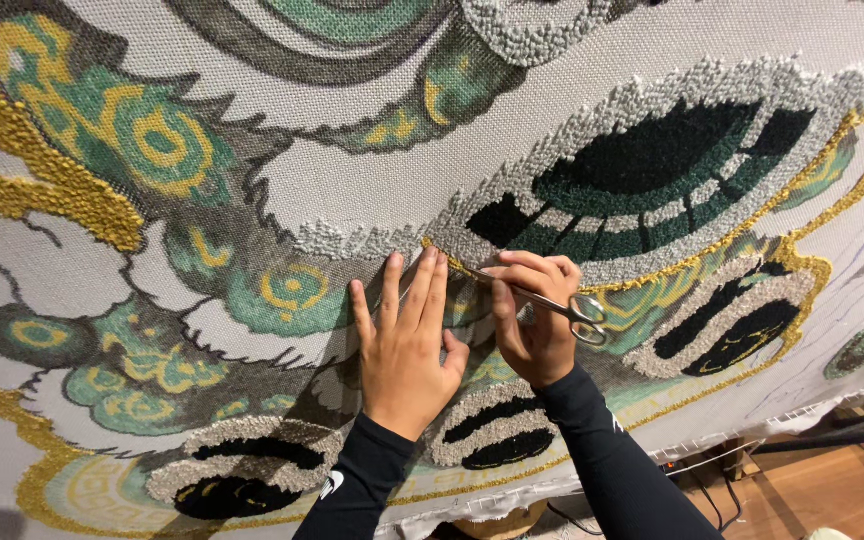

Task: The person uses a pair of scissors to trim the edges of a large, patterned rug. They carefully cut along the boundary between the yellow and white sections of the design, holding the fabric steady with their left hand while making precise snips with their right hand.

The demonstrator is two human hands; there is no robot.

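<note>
A patterned rug cloth [252,180] fills the view, wooden floor [812,490] below it. Left hand [404,345] lies spread flat on the cloth; right hand [535,320] beside it pinches small scissors [552,300] against the tufts

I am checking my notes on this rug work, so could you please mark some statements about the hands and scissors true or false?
1. The right hand holds scissors. True.
2. The left hand lies flat on the cloth. True.
3. The left hand holds a brush. False: it holds nothing.
4. Both sleeves are white. False: the sleeves are black.
5. The scissor tips point toward the left hand's fingers. True.
</note>
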